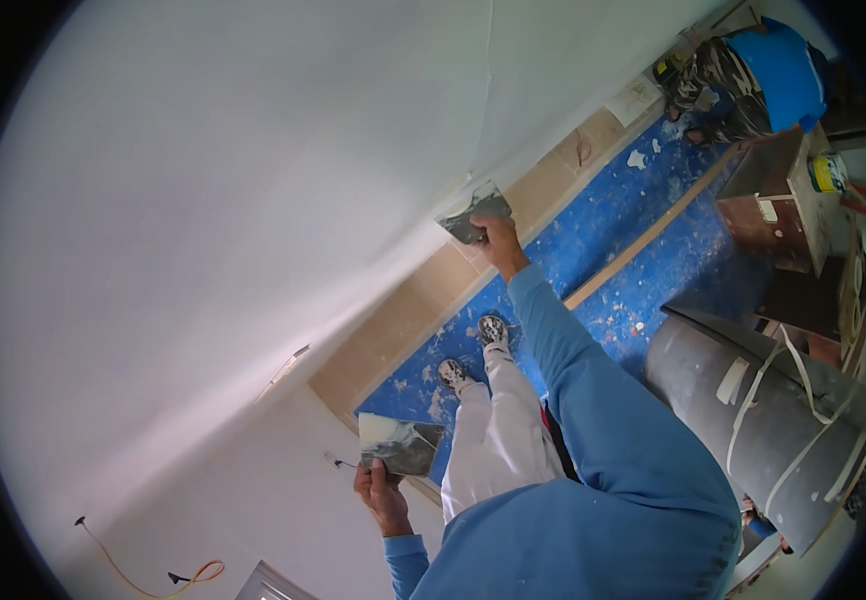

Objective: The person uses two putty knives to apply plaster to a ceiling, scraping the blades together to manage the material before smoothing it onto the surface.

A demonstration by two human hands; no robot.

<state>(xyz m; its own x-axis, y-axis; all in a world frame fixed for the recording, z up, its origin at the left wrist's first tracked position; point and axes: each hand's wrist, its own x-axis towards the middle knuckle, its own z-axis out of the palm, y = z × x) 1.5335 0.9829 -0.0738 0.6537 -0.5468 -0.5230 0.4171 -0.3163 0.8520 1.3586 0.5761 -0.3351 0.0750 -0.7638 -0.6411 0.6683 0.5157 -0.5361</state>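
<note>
My right hand (499, 243) is closed round a wide putty knife (465, 222), whose dark blade carries pale filler. Its edge lies at or very near the white wall (253, 150); I cannot tell if it touches. Lower down, my left hand (383, 497) grips a broad plastering blade (400, 444), with my thumb over its lower edge. White filler sits on the upper part of that blade, with grey smears below. It is held out in front of my white trousers, apart from the wall.
Blue floor covering (593, 230), spattered white, lies under my shoes. A long wooden strip (653, 232) runs along it. To the right stand a large strapped grey roll (753, 400) and a wooden cabinet (768, 200). A person in blue (778, 75) bends at the far right. Wires hang from the walls.
</note>
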